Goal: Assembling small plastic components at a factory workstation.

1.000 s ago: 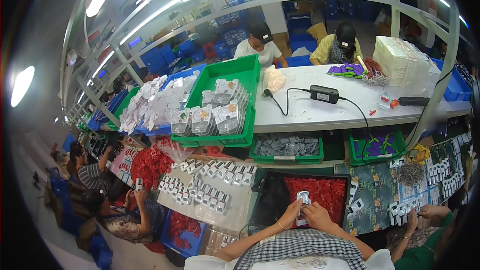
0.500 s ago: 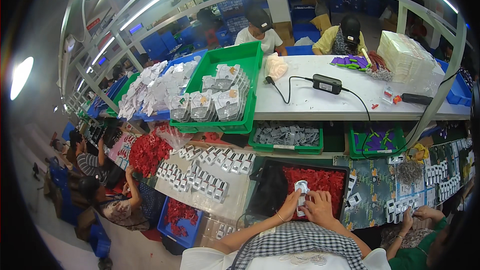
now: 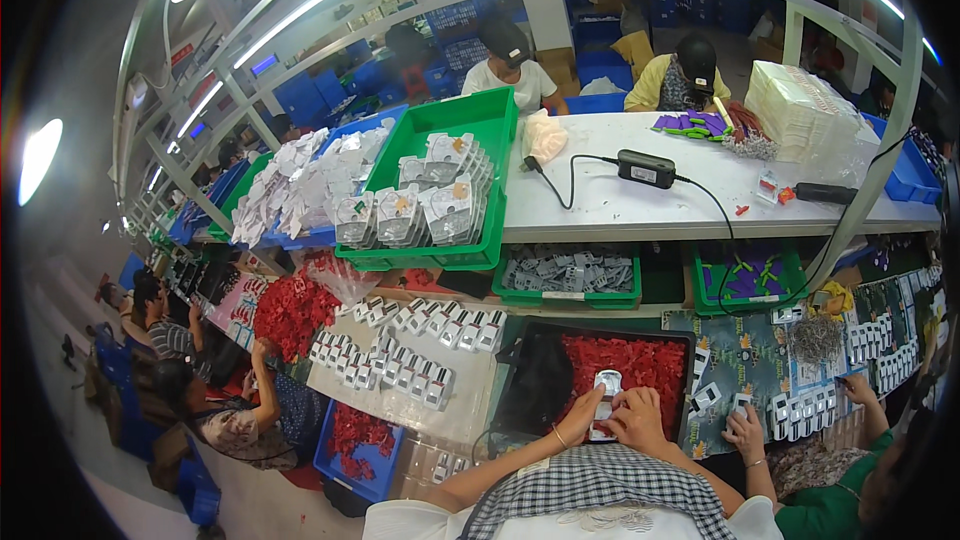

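Note:
Over a black tray (image 3: 692, 380) of small red plastic parts (image 3: 640, 365), both my hands hold one small white-and-silver plastic piece (image 3: 607, 379). Its rounded silver end points away from me, and its lower part is largely covered by my fingers. My left hand (image 3: 580, 418) grips the piece from the left, thumb along its side. From the right, the bent fingers of my right hand (image 3: 637, 418) press on its lower half. Whether a red part is inside the piece cannot be made out.
Rows of white-and-grey pieces (image 3: 425, 380) stand on the board to the left. A blue bin (image 3: 395, 460) of red parts sits lower left. Ahead, a shelf carries a green crate (image 3: 505, 190) and a black power adapter (image 3: 645, 169). At right, a co-worker's hand (image 3: 745, 435) holds a similar piece.
My fingers have shifted slightly on the piece, which now sits a little lower and more upright. The co-worker's hands at right have moved apart, one nearer to me, one reaching farther out.

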The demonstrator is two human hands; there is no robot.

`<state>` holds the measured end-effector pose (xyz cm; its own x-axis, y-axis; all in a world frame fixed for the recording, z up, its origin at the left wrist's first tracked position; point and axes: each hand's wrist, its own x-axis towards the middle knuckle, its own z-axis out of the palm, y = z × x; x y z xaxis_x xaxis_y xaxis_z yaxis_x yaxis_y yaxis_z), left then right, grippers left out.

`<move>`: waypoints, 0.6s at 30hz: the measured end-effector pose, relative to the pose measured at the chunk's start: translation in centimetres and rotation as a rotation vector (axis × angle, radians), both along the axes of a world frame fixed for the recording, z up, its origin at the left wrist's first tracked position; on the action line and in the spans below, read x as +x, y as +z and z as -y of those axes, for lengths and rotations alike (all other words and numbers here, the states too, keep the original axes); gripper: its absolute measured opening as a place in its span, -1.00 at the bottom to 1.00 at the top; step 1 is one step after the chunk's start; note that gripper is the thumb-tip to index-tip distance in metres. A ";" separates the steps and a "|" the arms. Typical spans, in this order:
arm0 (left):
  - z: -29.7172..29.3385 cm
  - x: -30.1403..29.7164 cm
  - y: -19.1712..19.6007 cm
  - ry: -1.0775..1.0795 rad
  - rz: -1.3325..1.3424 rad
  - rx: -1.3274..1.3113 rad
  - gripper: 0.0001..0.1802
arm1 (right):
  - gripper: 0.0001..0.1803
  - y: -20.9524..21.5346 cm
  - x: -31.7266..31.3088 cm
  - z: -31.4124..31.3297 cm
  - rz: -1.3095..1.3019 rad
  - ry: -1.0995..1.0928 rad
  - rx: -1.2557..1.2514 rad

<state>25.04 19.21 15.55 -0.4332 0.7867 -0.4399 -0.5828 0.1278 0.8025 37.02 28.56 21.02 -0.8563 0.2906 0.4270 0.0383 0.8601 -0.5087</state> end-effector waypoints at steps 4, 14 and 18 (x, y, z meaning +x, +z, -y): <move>0.4 0.9 -0.4 -0.023 0.009 0.035 -0.59 | -0.82 1.1 0.2 -0.3 -0.147 -0.049 0.178; 1.0 0.6 -1.2 -0.112 -0.403 0.005 -0.63 | -0.75 -1.6 0.3 0.3 0.093 -0.050 0.214; 0.9 0.3 2.4 0.052 -0.008 0.054 -0.66 | -0.83 0.7 -0.3 0.1 -0.021 -0.038 0.088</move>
